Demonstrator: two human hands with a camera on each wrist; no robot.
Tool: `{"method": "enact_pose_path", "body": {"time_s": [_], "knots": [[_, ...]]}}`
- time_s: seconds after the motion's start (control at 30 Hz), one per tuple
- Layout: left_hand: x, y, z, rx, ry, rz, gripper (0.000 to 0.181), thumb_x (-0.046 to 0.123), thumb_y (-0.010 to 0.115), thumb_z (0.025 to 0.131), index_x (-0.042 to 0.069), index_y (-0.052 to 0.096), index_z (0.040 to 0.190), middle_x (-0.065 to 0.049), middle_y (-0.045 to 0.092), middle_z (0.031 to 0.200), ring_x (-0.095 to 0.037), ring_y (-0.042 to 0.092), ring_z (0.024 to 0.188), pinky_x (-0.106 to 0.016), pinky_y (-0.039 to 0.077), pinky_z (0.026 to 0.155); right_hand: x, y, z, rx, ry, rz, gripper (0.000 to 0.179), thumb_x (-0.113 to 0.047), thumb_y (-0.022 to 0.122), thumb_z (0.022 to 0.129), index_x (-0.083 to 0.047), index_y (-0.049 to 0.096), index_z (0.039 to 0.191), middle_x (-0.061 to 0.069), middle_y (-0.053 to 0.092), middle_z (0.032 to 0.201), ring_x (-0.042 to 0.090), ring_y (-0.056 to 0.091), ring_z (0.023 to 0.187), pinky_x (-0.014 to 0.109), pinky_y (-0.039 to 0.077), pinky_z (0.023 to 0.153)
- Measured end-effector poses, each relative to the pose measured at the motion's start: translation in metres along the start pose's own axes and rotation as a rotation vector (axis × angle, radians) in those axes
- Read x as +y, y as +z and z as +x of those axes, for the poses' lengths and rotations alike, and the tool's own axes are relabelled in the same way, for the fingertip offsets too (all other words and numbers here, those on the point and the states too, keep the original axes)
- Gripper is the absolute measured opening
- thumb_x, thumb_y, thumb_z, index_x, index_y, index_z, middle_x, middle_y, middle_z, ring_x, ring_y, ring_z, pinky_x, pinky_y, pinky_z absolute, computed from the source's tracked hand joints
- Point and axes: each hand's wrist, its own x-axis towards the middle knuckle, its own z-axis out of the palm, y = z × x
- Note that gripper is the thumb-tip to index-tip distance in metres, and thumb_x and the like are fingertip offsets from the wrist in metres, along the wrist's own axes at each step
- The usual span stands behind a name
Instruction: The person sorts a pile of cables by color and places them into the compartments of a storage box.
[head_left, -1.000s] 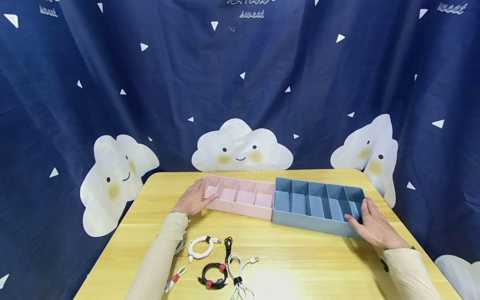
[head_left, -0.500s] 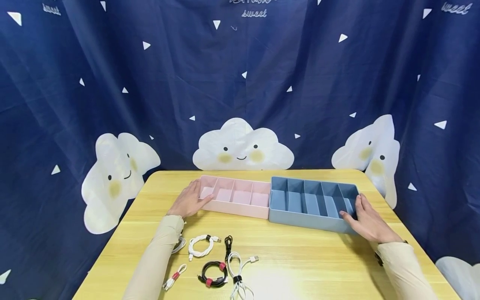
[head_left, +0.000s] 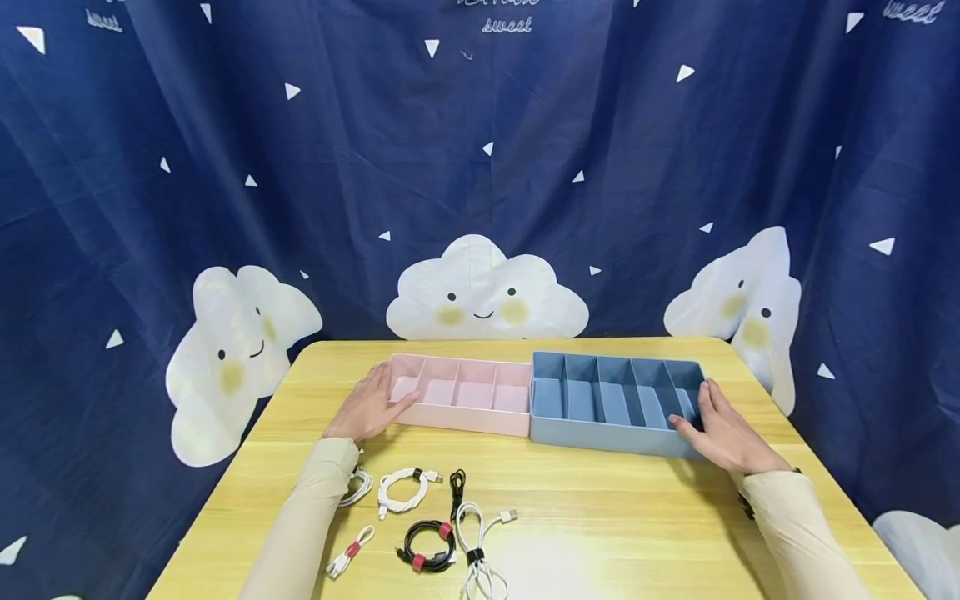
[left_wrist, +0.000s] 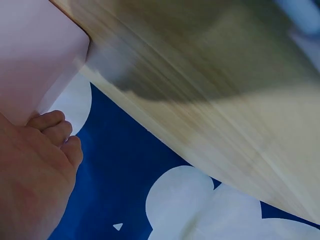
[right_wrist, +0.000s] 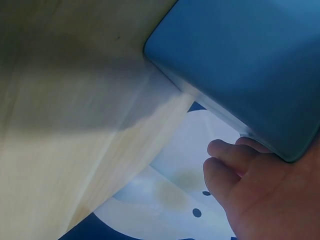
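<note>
A pink divided organizer box [head_left: 457, 418] and a blue divided organizer box [head_left: 615, 437] stand end to end on the table. My left hand [head_left: 367, 404] presses the pink box's left end with straight fingers, its thumb over the front rim. At the blue box's right end, my right hand [head_left: 731, 433] lies with straight fingers along the outer wall and the thumb over the front corner. In the left wrist view the left hand [left_wrist: 40, 165] touches the pink wall. The right wrist view shows the right hand [right_wrist: 265, 185] at the blue box's end [right_wrist: 235, 65].
Several bundled cables lie at the table's front left: a white braided coil [head_left: 401, 492], a black coil with red ties [head_left: 429, 546], a white cable with a black tie [head_left: 474, 554], and a short white cable [head_left: 350, 552]. A dark blue curtain [head_left: 480, 125] hangs behind the table.
Both boxes have slid left together, end to end, and the blue one has turned slightly straighter. Both hands have moved left with them. The cables have stayed where they were.
</note>
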Motion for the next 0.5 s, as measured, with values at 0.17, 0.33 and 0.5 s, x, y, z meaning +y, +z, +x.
{"method": "enact_pose_path", "body": {"time_s": [0.17,0.33,0.5], "knots": [[-0.004,-0.002,-0.008,0.018,-0.001,-0.006,0.101,0.069,0.040,0.102,-0.010,0.017,0.160,-0.029,0.020,0.169,-0.045,0.019,0.158,-0.056,0.020,0.130,-0.004,0.002,0.005,-0.009,-0.013,0.000,0.103,-0.057,0.047,0.104,0.024,0.007,0.153,0.045,-0.001,0.163,0.063,0.013,0.150,0.073,0.025,0.116],[-0.006,-0.004,-0.017,0.034,-0.001,-0.012,0.099,0.067,0.041,0.102,-0.011,0.019,0.160,-0.030,0.021,0.168,-0.046,0.020,0.158,-0.056,0.019,0.130,-0.008,0.003,0.008,-0.023,-0.019,0.006,0.103,-0.057,0.046,0.104,0.024,0.006,0.154,0.044,-0.002,0.164,0.064,0.015,0.149,0.073,0.025,0.116],[-0.012,-0.006,-0.022,0.040,-0.011,-0.010,0.100,0.067,0.041,0.102,-0.012,0.019,0.159,-0.031,0.022,0.168,-0.047,0.021,0.157,-0.057,0.020,0.130,-0.012,0.006,0.014,-0.020,-0.039,0.008,0.102,-0.056,0.047,0.104,0.024,0.007,0.153,0.043,-0.003,0.165,0.061,0.011,0.151,0.072,0.024,0.118]]}}
